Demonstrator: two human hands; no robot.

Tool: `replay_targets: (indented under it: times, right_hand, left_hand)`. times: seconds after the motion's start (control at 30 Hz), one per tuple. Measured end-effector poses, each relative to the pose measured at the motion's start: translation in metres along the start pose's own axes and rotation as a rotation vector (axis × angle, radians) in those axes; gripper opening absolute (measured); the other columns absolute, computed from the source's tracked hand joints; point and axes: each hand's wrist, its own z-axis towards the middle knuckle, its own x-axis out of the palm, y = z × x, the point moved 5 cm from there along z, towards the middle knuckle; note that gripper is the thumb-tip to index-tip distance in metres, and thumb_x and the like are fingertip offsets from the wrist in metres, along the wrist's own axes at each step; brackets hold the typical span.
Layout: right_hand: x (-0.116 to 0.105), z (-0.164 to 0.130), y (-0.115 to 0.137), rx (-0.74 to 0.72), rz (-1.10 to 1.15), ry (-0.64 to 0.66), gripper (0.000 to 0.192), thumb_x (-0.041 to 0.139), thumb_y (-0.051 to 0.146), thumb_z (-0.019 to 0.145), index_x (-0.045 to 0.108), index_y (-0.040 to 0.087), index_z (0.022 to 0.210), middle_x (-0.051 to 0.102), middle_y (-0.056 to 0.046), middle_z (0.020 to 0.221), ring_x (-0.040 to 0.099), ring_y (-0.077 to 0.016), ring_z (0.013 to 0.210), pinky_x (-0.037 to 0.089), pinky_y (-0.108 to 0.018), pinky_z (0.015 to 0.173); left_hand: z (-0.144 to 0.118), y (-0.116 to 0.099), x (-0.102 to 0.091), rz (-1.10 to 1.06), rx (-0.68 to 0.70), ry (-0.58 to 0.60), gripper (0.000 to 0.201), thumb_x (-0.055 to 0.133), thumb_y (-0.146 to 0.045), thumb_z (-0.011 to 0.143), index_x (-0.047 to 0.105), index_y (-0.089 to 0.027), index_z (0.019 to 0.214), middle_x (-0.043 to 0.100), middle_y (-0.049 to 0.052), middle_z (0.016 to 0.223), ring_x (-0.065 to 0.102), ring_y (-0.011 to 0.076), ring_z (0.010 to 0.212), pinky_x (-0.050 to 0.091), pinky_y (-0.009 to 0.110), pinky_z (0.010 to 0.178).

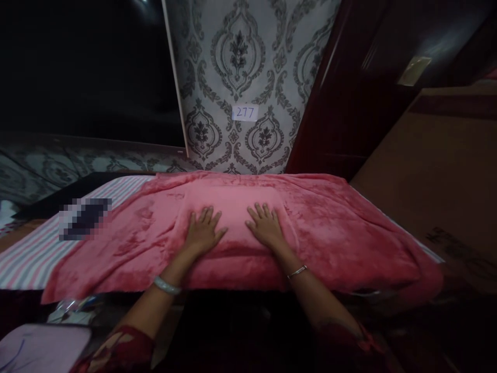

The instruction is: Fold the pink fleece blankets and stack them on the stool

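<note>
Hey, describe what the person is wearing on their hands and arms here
Both hands are bare, no gloves or rings visible. The left hand has a pale, thick rounded bangle at the wrist; the right hand has a thin silver metal bracelet. Dark red sleeves with a pale floral print cover the upper arms.

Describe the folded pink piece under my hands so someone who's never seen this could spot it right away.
Find the table covered by a striped cloth with a big pink blanket spread over it. At the blanket's middle lies the folded pink piece, with the left hand and right hand flat on it. It is a raised, paler rectangle.
</note>
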Motion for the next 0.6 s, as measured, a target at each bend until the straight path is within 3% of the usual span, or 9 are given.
replay_targets:
  times: [0.07,0.2,0.33,0.5,0.6]
  right_hand:
    - [-0.003,-0.003,-0.025,0.095,-0.011,0.005,0.059,0.032,0.051,0.102,0.027,0.031,0.157,0.016,-0.003,0.166,0.009,-0.0303,0.153,0.013,-0.056,0.120]
    - [0.000,-0.013,-0.060,0.190,0.015,0.025,0.058,0.028,0.050,0.103,0.024,0.031,0.158,0.011,-0.002,0.168,0.010,-0.0297,0.153,0.023,-0.055,0.117]
    - [0.006,-0.019,-0.070,0.200,0.081,-0.011,0.058,0.028,0.045,0.104,0.026,0.024,0.158,0.013,-0.005,0.167,0.020,-0.0256,0.151,0.029,-0.042,0.117]
    - [0.006,-0.019,-0.074,0.135,0.122,-0.032,0.056,0.029,0.037,0.104,0.029,0.018,0.157,0.016,-0.009,0.166,0.024,-0.0197,0.150,0.026,-0.035,0.119]
    - [0.000,-0.025,-0.077,0.160,0.105,-0.025,0.055,0.029,0.036,0.103,0.033,0.020,0.156,0.021,-0.009,0.165,0.023,-0.0223,0.150,0.023,-0.042,0.120]
  left_hand:
    - [-0.006,0.025,-0.002,0.016,-0.092,-0.001,0.067,0.031,-0.054,0.099,0.032,-0.019,0.155,0.020,0.013,0.164,0.015,0.0320,0.153,0.012,0.063,0.119]
    - [-0.018,0.064,0.004,-0.069,-0.230,-0.007,0.065,0.026,-0.050,0.099,0.027,-0.020,0.157,0.014,0.010,0.166,0.017,0.0326,0.152,0.029,0.060,0.114]
    - [-0.024,0.074,0.012,-0.161,-0.244,-0.062,0.064,0.022,-0.044,0.100,0.028,-0.015,0.156,0.014,0.012,0.166,0.026,0.0313,0.150,0.030,0.052,0.116]
    - [-0.029,0.086,0.018,-0.275,-0.193,-0.091,0.059,0.022,-0.040,0.101,0.030,-0.018,0.155,0.017,0.010,0.166,0.021,0.0223,0.152,0.025,0.048,0.119]
    - [-0.036,0.095,0.011,-0.277,-0.187,-0.049,0.058,0.023,-0.038,0.100,0.032,-0.018,0.154,0.022,0.009,0.165,0.022,0.0184,0.151,0.026,0.043,0.119]
